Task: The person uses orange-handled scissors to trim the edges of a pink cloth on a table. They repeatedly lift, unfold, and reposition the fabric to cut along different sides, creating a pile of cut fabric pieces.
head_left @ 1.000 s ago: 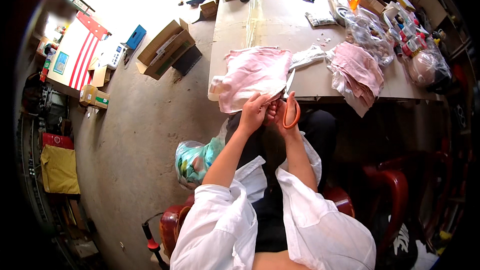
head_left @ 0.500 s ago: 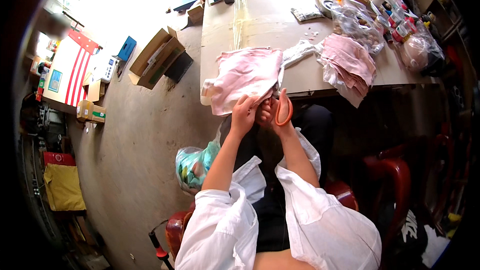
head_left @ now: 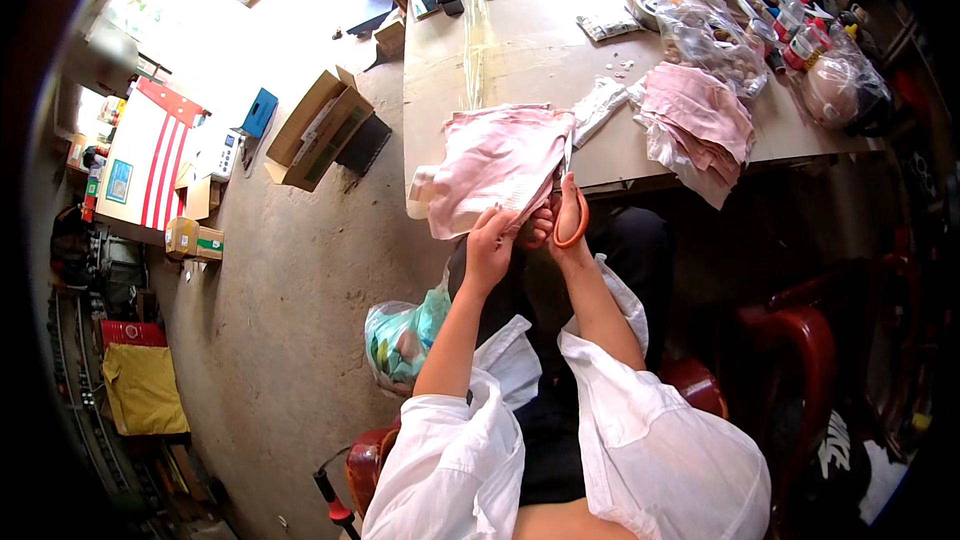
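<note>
A pink cloth lies over the table's near edge, its front corner hanging toward me. My left hand pinches the near edge of this cloth between thumb and fingers. Close beside it, my right hand is closed around scissors with orange-red handles. Their blades point away from me along the cloth's right side. I cannot tell whether the blades touch the fabric. The right fingertips are at the cloth's near right corner, partly hidden.
Right of my hands, a stack of pink cloths rests on a plastic bag at the edge of the table. Bottles and bags crowd the far right. An open cardboard box and a plastic bag stand on the floor at left.
The whole view has shifted slightly. My hands keep nearly the same hold at the cloth's near edge, and the scissor blades show a little more plainly beside it.
</note>
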Demonstrator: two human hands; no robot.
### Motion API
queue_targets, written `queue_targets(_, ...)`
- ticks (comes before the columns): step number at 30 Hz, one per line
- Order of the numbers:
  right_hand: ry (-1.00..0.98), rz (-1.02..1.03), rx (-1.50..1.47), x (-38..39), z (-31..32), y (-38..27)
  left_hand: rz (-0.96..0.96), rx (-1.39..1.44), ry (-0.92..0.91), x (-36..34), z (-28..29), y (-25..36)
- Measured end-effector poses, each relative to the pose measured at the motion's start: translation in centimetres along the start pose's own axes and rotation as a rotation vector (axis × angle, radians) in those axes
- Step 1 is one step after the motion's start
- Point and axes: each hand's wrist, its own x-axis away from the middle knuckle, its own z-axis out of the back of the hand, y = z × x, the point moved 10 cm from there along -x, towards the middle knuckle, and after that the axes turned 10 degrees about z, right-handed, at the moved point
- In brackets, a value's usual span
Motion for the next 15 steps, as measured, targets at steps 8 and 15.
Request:
queue_targets(8, -0.190, -0.060, -0.220, -0.1, -1.4, -0.4, -0.065, -0.038, 0.050, 0.6, 0.6, 0.2)
queue_targets(15, -0.229, -0.010, -0.444, 0.2, -3.9, -1.8, -0.092, -0.134, -0.028, 1.7, 0.7, 3.3)
